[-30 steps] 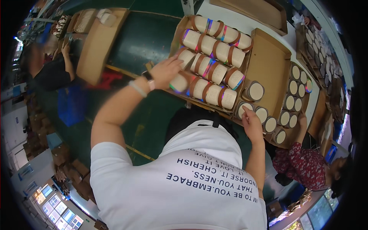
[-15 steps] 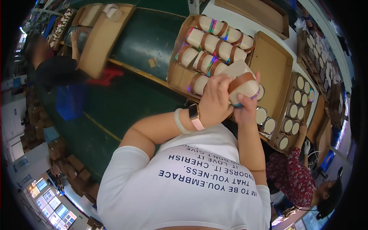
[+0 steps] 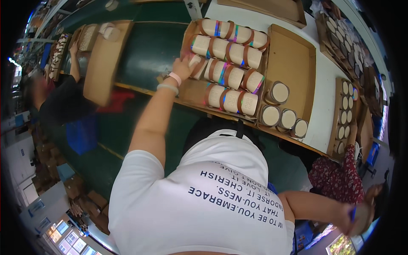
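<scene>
While the left hand (image 3: 182,70) has its fingers bent over the left end of a strapped canister (image 3: 198,64), the right hand (image 3: 345,217) is out at the lower right, blurred, holding a pale canister (image 3: 362,219) with a purple glint at its edge. Whether the left fingers actually close around the strapped canister cannot be told; it lies in the third row from the back of a cardboard box (image 3: 193,92), at that row's left end. On the left wrist are a pink band (image 3: 174,78) and a whitish bracelet (image 3: 168,88).

Around that hand, the cardboard box carries 4 rows of cream canisters (image 3: 230,100) lying on their sides, with brown straps and shiny, rainbow-coloured edges. Just beside it on the right is an open carton (image 3: 293,55), where 4 upright canisters (image 3: 279,92) stand near the front, their pale round ends facing up.

Beyond a strip of white tabletop (image 3: 322,95), another box (image 3: 332,142) holds 2 rows of similar canisters, near a person in a red floral top (image 3: 333,176). Far left, a person in a dark top (image 3: 63,102) sits near a long tan box (image 3: 108,59) and a blue bin (image 3: 81,137).
</scene>
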Action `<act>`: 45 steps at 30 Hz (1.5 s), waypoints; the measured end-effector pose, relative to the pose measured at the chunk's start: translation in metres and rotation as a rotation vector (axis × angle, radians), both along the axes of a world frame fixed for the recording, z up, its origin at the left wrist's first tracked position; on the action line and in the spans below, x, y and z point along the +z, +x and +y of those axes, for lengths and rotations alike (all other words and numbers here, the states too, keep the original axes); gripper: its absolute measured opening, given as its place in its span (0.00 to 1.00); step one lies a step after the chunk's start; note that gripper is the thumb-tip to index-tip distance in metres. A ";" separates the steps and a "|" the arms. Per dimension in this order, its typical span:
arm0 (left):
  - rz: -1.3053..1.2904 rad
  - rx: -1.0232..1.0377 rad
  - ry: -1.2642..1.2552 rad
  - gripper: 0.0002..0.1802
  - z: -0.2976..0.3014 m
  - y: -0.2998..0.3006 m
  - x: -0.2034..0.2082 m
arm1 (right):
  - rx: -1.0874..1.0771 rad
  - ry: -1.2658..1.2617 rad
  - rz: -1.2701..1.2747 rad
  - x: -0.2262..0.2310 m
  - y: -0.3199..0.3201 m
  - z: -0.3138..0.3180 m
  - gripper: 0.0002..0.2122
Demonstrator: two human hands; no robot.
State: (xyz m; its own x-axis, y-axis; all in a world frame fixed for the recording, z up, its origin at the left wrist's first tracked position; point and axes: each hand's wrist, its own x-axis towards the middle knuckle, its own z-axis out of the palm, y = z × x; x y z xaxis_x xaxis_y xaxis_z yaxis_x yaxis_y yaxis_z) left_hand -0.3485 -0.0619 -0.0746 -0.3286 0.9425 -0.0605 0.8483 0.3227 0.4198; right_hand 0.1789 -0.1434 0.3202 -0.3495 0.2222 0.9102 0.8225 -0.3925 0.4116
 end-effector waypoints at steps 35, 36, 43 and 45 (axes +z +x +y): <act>0.375 0.344 1.184 0.54 -0.140 -0.034 0.245 | 1.440 0.033 0.999 0.014 -0.045 0.054 0.32; 0.368 0.358 1.170 0.54 -0.140 -0.015 0.262 | 1.533 0.040 1.012 0.013 -0.042 0.056 0.33; -0.098 0.314 0.988 0.30 -0.032 0.149 0.257 | 1.345 -0.682 1.775 -0.137 0.035 0.169 0.32; -0.144 -0.146 0.840 0.43 0.030 0.234 0.198 | 1.442 -0.813 2.099 -0.208 0.012 0.203 0.31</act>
State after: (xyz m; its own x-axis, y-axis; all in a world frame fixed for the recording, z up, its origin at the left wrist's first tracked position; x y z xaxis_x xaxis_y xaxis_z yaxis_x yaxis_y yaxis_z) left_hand -0.1147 -0.0320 0.1238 -0.2434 0.7258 0.6434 0.7770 -0.2511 0.5772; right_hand 0.1906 0.0594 0.1121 0.1363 0.9882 0.0694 -0.2988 0.1078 -0.9482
